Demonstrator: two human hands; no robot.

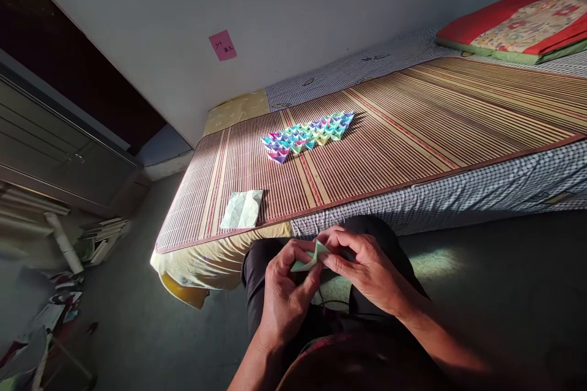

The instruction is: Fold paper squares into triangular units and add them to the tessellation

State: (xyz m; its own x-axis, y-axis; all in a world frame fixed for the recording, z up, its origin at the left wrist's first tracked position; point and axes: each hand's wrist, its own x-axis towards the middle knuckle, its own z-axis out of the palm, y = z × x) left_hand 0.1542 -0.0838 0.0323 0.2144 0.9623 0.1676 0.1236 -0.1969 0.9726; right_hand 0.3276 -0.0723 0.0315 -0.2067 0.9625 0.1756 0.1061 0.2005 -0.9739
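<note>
Above my lap, a small pale green folded paper [315, 255] is pinched between both hands, with one pointed corner standing up. My left hand [290, 278] grips it from the left, thumb in front. My right hand [355, 259] closes on its right side with thumb and fingertips; part of the paper is hidden behind the fingers. On the bed mat ahead lies a creased pale green paper sheet [242, 209], flat near the edge. Further back, several rows of small folded paper boats [307, 133] in purple, blue, green, yellow and pink stand close together.
The bed carries a striped bamboo mat [394, 116] over a checked sheet [481, 186]. At the far right lies a folded red floral quilt [513, 24]. A pink note [222, 45] is stuck to the wall. Books [103, 238] and a cabinet [68, 140] stand at left.
</note>
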